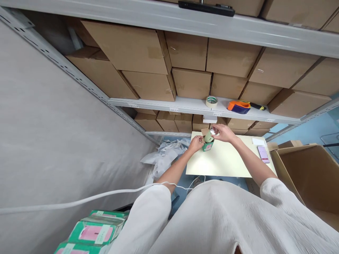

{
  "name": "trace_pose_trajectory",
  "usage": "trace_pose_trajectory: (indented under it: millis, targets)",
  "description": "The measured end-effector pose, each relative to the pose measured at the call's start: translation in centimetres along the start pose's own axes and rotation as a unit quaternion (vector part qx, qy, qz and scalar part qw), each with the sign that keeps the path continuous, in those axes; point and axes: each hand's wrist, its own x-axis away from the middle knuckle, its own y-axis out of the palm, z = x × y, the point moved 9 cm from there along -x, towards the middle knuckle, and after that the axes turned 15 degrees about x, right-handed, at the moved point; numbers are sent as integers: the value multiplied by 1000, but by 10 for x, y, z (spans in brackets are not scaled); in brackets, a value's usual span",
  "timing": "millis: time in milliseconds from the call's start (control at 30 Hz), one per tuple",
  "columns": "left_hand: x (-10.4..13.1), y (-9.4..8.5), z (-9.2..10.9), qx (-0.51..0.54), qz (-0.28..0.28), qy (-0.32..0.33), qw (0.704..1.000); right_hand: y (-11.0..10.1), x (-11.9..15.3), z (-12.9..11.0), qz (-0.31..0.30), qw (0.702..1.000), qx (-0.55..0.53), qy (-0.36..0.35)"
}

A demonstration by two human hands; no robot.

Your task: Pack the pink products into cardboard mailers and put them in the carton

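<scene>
A pale green cylinder (208,137) with a shiny silver top stands partly inside a small green box (208,146) with a pink picture on its front. My right hand (222,132) is closed around the cylinder's silver end, above the box. The fingers of my left hand (196,144) are pinched at the box's left upper edge, by its raised cardboard flap. Under the box is a pale yellow tabletop (225,162). The cylinder's lower end is hidden in the box.
Brown cartons (190,83) fill the shelves ahead. A tape roll (211,102) and an orange-and-blue tape dispenser (238,107) lie on the shelf edge. A phone (263,154) is at the table's right, beside an open carton (309,173). Green boxes (92,231) stand lower left; a white cable (106,193) crosses left.
</scene>
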Motion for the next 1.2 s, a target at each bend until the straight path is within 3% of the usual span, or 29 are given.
trace_pose_trajectory:
  millis: [400,533,800,900,1000,1100,1200]
  targets:
    - [1,3,-3,-30,-18,16,999,97,-3,-4,-99,991,87,-12]
    - [1,5,-6,-30,-25,25,999,114,3,1,-120,987,109,12]
    - [-2,12,-12,-31,-25,36,999,136,11,6,-104,986,122,55]
    - [-2,13,-11,-28,-26,44,998,144,14,11,-91,991,87,51]
    - [-1,12,-11,-15,-20,47,999,146,18,24,-39,997,-11,63]
    - [2,10,-13,23,-9,30,999,150,27,52,4,983,-108,149]
    - [2,7,-20,53,19,2,998,163,38,78,-7,959,-154,236]
